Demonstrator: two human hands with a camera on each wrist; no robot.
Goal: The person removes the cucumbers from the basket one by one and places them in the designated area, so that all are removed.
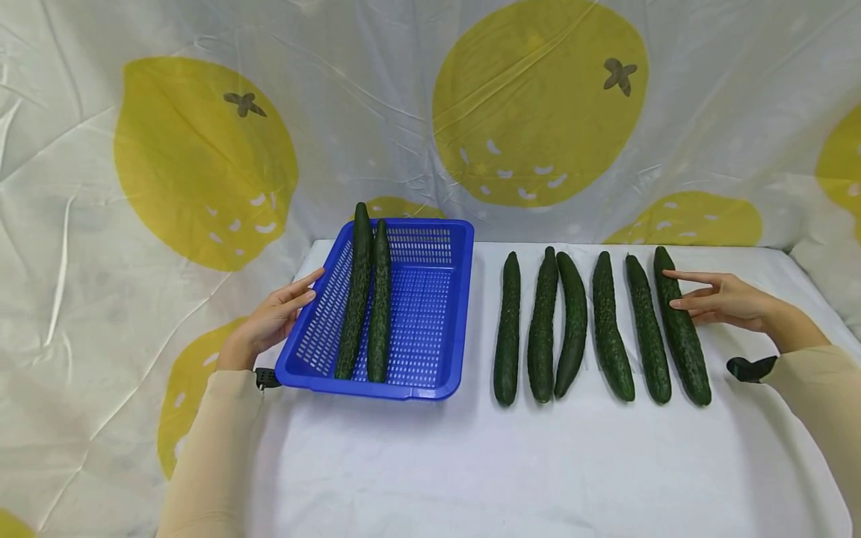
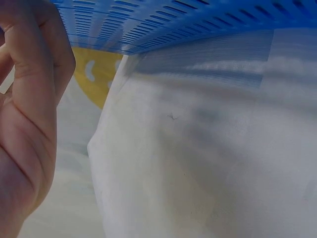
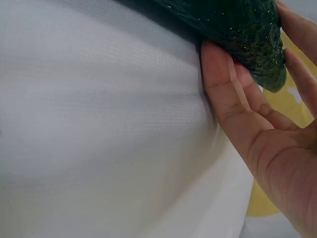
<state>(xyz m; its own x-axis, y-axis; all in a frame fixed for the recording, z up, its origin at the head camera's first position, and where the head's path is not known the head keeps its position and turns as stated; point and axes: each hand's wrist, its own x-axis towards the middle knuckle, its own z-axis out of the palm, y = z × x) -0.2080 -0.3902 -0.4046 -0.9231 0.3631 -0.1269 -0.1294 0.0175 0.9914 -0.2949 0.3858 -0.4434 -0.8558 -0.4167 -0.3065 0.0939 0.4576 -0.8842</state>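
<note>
At the left side of the blue plastic basket, my left hand has its fingers stretched out to the rim and wall. Two dark green cucumbers lie lengthwise in the basket: a longer cucumber, its far end over the back rim, and a shorter cucumber beside it. My right hand touches the rightmost cucumber, its fingers extended onto it from the right. In the right wrist view, fingertips press low against the side of that cucumber, with other fingers higher up.
Several more cucumbers lie in a row right of the basket, from a straight cucumber to a slimmer cucumber. A white cloth covers the table. A lemon-print curtain hangs behind and at the left.
</note>
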